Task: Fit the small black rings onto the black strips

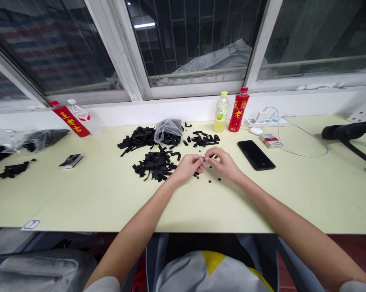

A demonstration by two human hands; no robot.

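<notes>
My left hand [189, 167] and my right hand [223, 163] meet above the table, fingertips pinched together. Between them is a small black piece [204, 159], which looks like a short strip; its exact shape is mostly hidden by the fingers. Below the hands lie several small black washer-like rings [196, 176] and loose dark discs [210, 181]. Close by my left hand is a heap of short black strips [155, 165]. Behind it a larger pile of strips [137, 138] spreads beside a clear plastic bag [168, 129], and a smaller group [204, 139] lies beyond the fingers.
On the pale table [94, 194], a black phone [256, 155] and a small box [270, 141] lie at right, near a power strip [266, 121] with a white cable. A yellow-green drink bottle [221, 112] and a red bottle [239, 110] stand behind. A cigarette-sized pack [71, 161] lies left.
</notes>
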